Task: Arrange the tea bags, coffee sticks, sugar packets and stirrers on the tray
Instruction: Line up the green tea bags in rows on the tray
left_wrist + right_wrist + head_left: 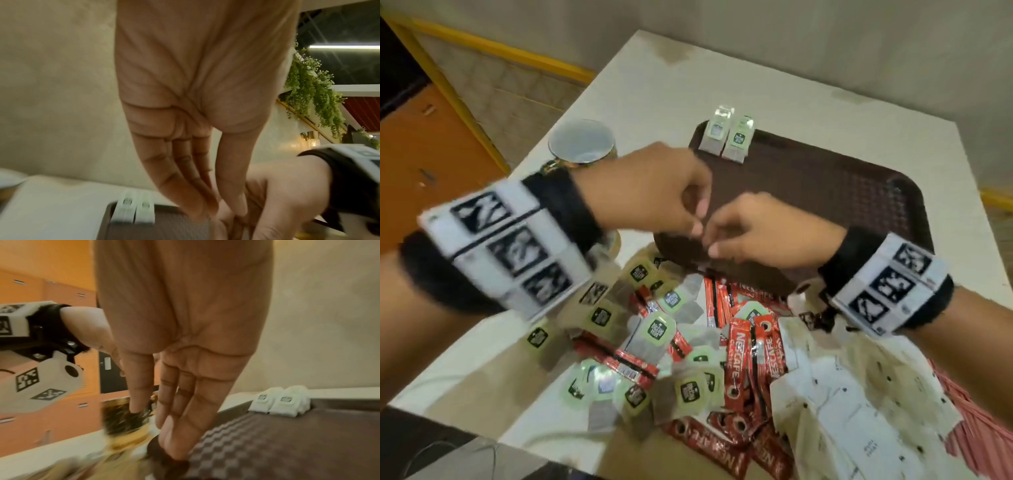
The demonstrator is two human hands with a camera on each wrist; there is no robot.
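Head view: both hands meet over the near-left edge of the brown tray (825, 178), fingertips nearly touching. The left hand (650, 188) comes in from 9 o'clock, fingers curled down; the right hand (763, 233) comes from 4 o'clock, also curled. Motion blur hides whether either one pinches anything. Two tea bags (726, 137) with pale green tags lean side by side on the tray's far-left rim at 12 o'clock. At 6 o'clock on the white worktop (671, 85) lies a loose heap: more tea bags (654, 329), glossy red coffee sticks (739, 359), white paper sugar packets (842, 394), and pink stirrers (969, 411) cut off at the right edge. A patterned cup (582, 142) stands at 10 o'clock, partly behind the left wrist.

Left wrist view: the left hand (195, 146) points down, fingers drawn together at the tips against the right hand (277, 194); the contact is blurred. The tray (160, 227) shows a ribbed surface.

Right wrist view: the right hand (185, 386) hangs with fingers nearly straight and pressed together, tips at the tray's (287, 443) rounded rim; any held thing is hidden.
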